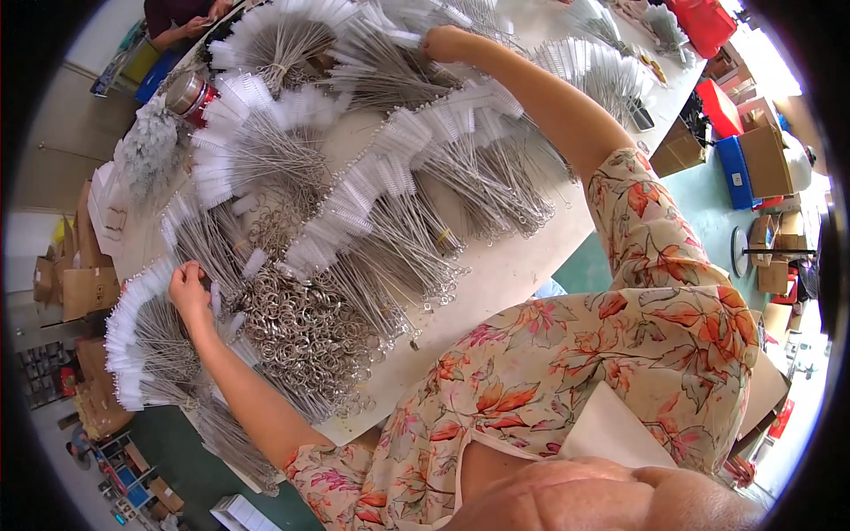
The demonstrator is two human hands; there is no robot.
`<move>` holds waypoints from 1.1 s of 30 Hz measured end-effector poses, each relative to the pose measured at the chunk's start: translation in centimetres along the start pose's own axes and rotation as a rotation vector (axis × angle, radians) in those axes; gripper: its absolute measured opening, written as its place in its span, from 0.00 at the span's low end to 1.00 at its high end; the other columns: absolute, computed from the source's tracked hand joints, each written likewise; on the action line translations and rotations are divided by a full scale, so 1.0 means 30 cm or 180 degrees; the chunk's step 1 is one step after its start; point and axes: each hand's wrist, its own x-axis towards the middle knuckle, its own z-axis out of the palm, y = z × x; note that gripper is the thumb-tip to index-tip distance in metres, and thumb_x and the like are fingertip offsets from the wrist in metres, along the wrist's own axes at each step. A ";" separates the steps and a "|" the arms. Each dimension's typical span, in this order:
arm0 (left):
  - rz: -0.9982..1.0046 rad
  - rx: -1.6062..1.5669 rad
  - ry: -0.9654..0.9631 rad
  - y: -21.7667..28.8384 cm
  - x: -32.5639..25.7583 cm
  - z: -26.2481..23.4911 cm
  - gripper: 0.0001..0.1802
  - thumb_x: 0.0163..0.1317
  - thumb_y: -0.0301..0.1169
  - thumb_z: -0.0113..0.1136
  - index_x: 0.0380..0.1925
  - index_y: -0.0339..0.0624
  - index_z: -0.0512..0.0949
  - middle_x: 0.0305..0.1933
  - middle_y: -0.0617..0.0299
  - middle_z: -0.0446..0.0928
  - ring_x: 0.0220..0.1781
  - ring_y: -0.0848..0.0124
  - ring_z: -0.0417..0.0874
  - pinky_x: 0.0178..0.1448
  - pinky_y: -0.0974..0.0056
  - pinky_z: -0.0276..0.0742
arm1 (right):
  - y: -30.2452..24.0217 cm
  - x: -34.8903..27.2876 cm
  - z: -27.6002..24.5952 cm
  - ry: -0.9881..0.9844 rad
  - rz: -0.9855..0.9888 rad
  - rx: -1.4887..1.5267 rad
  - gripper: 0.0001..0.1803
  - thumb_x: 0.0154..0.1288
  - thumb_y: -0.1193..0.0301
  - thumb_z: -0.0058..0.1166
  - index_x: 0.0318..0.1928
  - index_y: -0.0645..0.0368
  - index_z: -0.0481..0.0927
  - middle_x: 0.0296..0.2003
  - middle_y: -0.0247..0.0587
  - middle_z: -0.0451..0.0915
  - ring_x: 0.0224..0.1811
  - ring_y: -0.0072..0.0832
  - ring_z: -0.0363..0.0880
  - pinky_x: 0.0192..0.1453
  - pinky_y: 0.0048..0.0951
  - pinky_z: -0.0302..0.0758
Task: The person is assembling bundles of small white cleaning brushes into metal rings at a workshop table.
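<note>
Your left hand [189, 288] is by the white brushes [142, 341] at the tabletop's [482, 288] left, your right hand [443, 44] at the far bundle [385, 75]; whether either is clamped on anything, I can't tell. Pinch wire stems [181, 350], sparing bristles [127, 354].

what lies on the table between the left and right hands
In the head view, bunches of white wire brushes lie between the left hand and right hand, with bare table showing among them.
</note>
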 end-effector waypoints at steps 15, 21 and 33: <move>0.0104 -0.0283 -0.0127 0.008 0.000 0.010 0.05 0.58 0.31 0.52 0.29 0.42 0.72 0.22 0.70 0.67 0.13 0.83 0.55 0.14 0.73 0.49 | -0.156 -0.045 0.027 0.0520 -0.0611 0.0321 0.18 0.61 0.61 0.42 0.30 0.62 0.80 0.32 0.51 0.79 0.34 0.48 0.77 0.41 0.43 0.73; -0.0059 -0.0289 -0.0016 0.004 0.014 0.009 0.05 0.58 0.31 0.52 0.28 0.41 0.72 0.21 0.69 0.67 0.13 0.82 0.56 0.13 0.72 0.50 | -0.216 -0.125 -0.108 -0.0152 -0.0106 0.1209 0.17 0.62 0.63 0.41 0.36 0.63 0.78 0.39 0.46 0.80 0.32 0.40 0.79 0.31 0.37 0.79; 0.0011 -0.0545 -0.0218 0.007 -0.001 0.039 0.05 0.60 0.30 0.50 0.31 0.41 0.72 0.22 0.69 0.66 0.13 0.83 0.56 0.13 0.73 0.51 | 1.064 0.238 -0.147 0.1351 0.2046 0.5036 0.13 0.61 0.66 0.45 0.40 0.60 0.76 0.28 0.47 0.77 0.31 0.39 0.77 0.41 0.56 0.75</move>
